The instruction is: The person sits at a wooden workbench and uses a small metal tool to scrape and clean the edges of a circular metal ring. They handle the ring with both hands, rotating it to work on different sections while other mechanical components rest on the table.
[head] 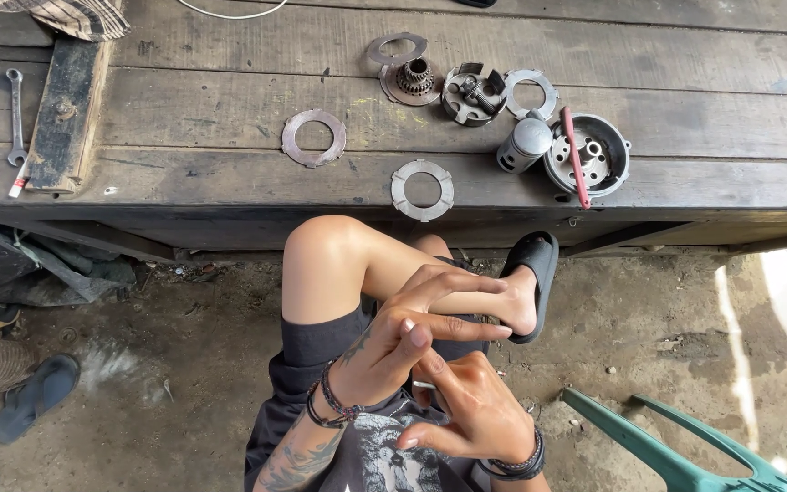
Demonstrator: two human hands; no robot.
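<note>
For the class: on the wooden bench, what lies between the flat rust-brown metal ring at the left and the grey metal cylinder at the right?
In the head view, one grey notched metal ring lies between the rust-brown metal ring and the grey metal cylinder, near the bench edge.

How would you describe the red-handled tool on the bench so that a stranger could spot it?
Look along the dark wooden workbench to its right end, where a round grey metal clutch housing sits near the front edge. The red-handled tool lies slanted across that housing. It is the only red, stick-shaped thing among grey rings and discs.
</note>
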